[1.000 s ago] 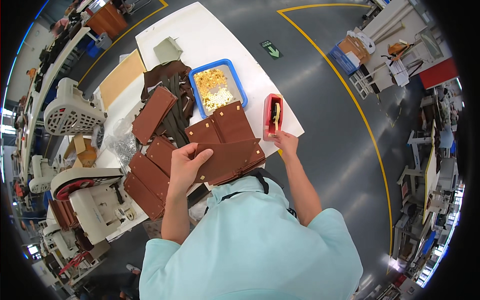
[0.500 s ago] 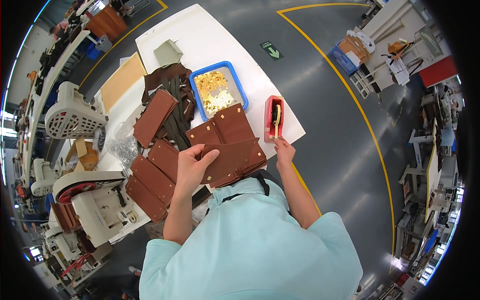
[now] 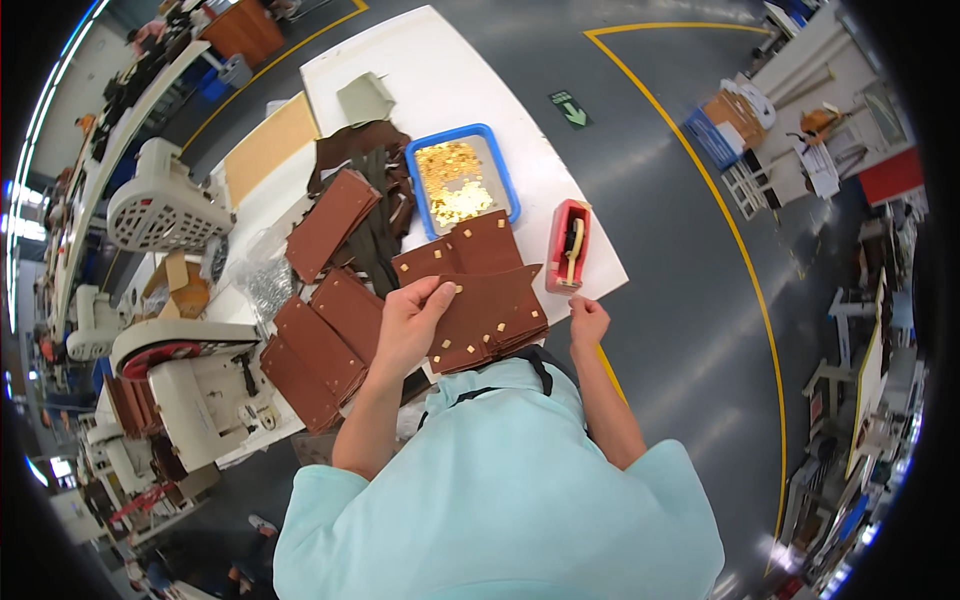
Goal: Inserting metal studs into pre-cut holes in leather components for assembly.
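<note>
My left hand (image 3: 412, 318) is closed on the left edge of a brown leather panel (image 3: 480, 305), its thumb on top. Small pale squares dot the panel and the layered pieces under its near edge, close against my body. Just past the near end of a red tape dispenser (image 3: 556, 268), my right hand (image 3: 590, 324) is closed in a pinch, with a tiny pale bit of tape at the fingertips. Behind the held panel lies another brown leather piece (image 3: 485, 243) with similar squares. A blue-rimmed tray (image 3: 512, 190) of small gold-coloured fittings (image 3: 450, 165) stands beyond it.
Stacks of brown leather panels (image 3: 310, 365) lie to my left, with more brown panels (image 3: 335, 222) and dark strips (image 3: 385, 240) behind. A clear plastic bag (image 3: 262, 275) and a white machine (image 3: 200, 400) are further left. The white table's right edge is beside the dispenser.
My right hand has drawn slightly away from the dispenser's near end. The panel in my left hand is tilted differently, showing more pale squares. The whole view has shifted a little.
</note>
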A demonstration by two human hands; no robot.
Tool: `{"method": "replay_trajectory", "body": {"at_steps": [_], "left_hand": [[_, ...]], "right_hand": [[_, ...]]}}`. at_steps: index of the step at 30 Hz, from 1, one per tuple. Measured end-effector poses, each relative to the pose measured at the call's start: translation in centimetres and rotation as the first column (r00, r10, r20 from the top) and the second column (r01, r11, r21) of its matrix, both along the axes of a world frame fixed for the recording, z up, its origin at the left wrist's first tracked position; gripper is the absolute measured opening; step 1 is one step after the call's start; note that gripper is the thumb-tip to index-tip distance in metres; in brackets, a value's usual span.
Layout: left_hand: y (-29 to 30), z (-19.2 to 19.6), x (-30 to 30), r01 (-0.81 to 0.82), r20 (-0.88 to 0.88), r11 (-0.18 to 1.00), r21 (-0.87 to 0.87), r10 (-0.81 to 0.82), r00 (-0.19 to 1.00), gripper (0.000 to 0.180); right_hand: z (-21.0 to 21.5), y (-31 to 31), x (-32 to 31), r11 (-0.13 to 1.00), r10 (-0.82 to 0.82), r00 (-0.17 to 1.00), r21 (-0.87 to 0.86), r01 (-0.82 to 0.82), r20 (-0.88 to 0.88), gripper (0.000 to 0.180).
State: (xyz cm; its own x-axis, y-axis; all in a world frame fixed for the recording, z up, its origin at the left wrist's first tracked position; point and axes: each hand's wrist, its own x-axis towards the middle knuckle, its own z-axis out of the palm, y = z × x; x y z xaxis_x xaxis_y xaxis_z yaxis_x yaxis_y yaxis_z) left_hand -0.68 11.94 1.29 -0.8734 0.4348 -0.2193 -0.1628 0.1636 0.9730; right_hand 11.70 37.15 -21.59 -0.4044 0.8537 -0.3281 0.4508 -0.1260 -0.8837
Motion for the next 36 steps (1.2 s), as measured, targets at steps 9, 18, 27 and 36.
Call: {"method": "replay_trajectory", "body": {"at_steps": [9, 18, 27, 36], "left_hand": [[1.6, -0.4, 1.1, 0.042, 0.079, 0.992, 0.122, -0.052, 0.996, 0.028], [2.1, 1.0, 1.7, 0.024, 0.004, 0.992, 0.126, -0.024, 1.000, 0.029], [2.2, 1.4, 2.2, 0.031, -0.048, 0.997, 0.064, -0.028, 0.998, 0.027], [1.7, 0.4, 2.3, 0.015, -0.115, 0.997, 0.071, -0.006, 0.993, 0.025]], "right_hand": [[21.2, -7.6, -3.8, 0.678, 0.499, 0.676, -0.242, -0.694, -0.543, 0.013], [20.9, -8.5, -4.6, 0.730, 0.514, 0.668, -0.135, -0.670, -0.538, 0.013], [21.1, -8.4, -4.7, 0.720, 0.494, 0.670, -0.171, -0.673, -0.555, 0.014], [22.1, -7.9, -5.1, 0.719, 0.550, 0.716, -0.193, -0.668, -0.429, 0.016]]}}
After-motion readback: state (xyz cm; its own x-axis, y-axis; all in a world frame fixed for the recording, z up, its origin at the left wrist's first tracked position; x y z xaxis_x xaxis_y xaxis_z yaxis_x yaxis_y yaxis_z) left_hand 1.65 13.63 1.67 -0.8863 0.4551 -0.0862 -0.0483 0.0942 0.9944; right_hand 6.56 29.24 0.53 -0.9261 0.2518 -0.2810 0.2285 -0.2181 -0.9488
